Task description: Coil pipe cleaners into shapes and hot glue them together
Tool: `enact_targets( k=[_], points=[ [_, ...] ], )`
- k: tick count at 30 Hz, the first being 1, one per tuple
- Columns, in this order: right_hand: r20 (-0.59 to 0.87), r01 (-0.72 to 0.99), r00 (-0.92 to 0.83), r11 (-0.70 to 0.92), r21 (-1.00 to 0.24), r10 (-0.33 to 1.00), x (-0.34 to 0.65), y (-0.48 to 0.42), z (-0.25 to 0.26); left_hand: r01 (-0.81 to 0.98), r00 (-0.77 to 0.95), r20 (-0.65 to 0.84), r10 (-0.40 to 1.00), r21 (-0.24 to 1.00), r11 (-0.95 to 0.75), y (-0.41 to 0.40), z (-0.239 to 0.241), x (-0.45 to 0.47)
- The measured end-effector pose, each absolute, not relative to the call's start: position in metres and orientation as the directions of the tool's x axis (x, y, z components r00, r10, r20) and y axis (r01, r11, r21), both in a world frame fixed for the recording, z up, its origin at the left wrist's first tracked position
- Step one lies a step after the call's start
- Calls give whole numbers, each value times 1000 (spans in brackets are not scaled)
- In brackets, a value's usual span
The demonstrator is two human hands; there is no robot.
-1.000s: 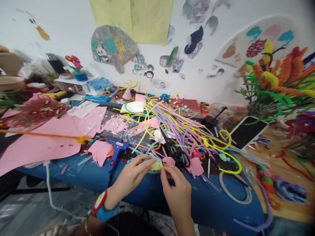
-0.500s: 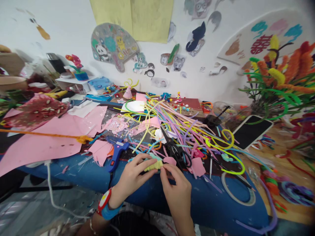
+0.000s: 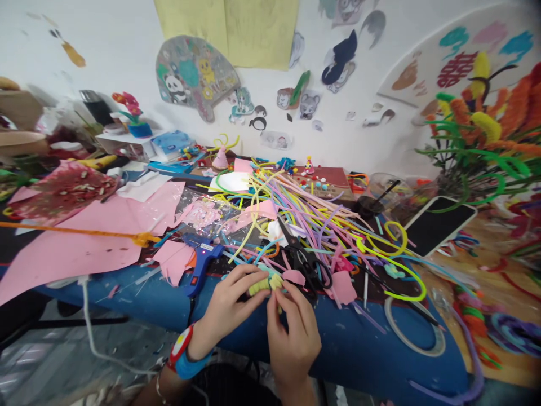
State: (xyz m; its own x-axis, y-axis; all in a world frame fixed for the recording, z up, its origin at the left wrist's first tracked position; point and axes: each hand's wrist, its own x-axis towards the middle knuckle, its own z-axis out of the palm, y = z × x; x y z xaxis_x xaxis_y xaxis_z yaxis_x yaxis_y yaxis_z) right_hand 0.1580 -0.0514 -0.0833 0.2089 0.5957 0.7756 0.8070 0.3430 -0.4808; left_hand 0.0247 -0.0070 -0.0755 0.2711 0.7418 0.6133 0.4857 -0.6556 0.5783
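Note:
Between my two hands is a small pale-yellow fuzzy piece (image 3: 259,286) that looks like coiled pipe cleaner, with some light blue beside it. My left hand (image 3: 234,299) pinches its left part between thumb and fingers. The fingertips of my right hand (image 3: 293,324) are pressed together on its right end, and part of the piece is hidden behind them. Just beyond my hands lie black-handled scissors (image 3: 310,265) and a pink paper scrap (image 3: 295,276). A blue hot glue gun (image 3: 203,262) rests to the left of my left hand.
A heap of pastel pipe cleaners (image 3: 296,197) spreads across the table's middle. Pink sheets (image 3: 84,248) lie at left. On the right are a tape ring (image 3: 416,332), a phone (image 3: 439,225) and a bunch of fuzzy flowers (image 3: 486,135). A white cable (image 3: 87,321) hangs off the front edge.
My right hand has shifted slightly left and turned, its fingertips now on the yellow piece's right end. More of that end shows. My left hand has stayed nearly still.

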Motion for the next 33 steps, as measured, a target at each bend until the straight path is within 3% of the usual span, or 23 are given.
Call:
enact_targets(
  k=[8, 12, 15, 17, 19, 23, 26, 29, 31, 33],
  points=[
    [749, 805, 226, 314, -503, 622, 149, -52, -78, 469, 252, 606, 755, 606, -643, -8, -72, 25],
    [702, 692, 346, 336, -639, 623, 158, -55, -76, 454, 257, 608, 751, 610, -649, -7, -72, 25],
    [488, 460, 464, 270, -846, 740, 174, -58, -76, 475, 314, 594, 741, 577, -664, -9, -75, 22],
    [293, 293, 408, 180, -939, 865, 187, -60, -76, 516, 360, 574, 736, 534, -669, -11, -75, 19],
    [186, 230, 304, 117, -966, 934, 197, -60, -74, 541, 360, 564, 743, 522, -659, -14, -71, 17],
    [231, 302, 116, 187, -935, 966, 202, -58, -60, 448, 325, 553, 767, 624, -640, -18, -51, 18],
    [303, 371, -8, 285, -884, 953, 202, -55, -43, 335, 398, 492, 774, 708, -622, -17, -33, 23],
    [343, 455, -76, 338, -824, 936, 207, -48, -31, 336, 383, 402, 832, 778, -531, -15, -23, 27],
    [354, 597, -60, 317, -737, 933, 215, -39, -29, 349, 301, 344, 889, 828, -438, -12, -23, 27],
    [350, 815, 25, 184, -550, 936, 223, -27, -32, 302, 191, 264, 946, 901, -312, -10, -25, 28]
  ],
)
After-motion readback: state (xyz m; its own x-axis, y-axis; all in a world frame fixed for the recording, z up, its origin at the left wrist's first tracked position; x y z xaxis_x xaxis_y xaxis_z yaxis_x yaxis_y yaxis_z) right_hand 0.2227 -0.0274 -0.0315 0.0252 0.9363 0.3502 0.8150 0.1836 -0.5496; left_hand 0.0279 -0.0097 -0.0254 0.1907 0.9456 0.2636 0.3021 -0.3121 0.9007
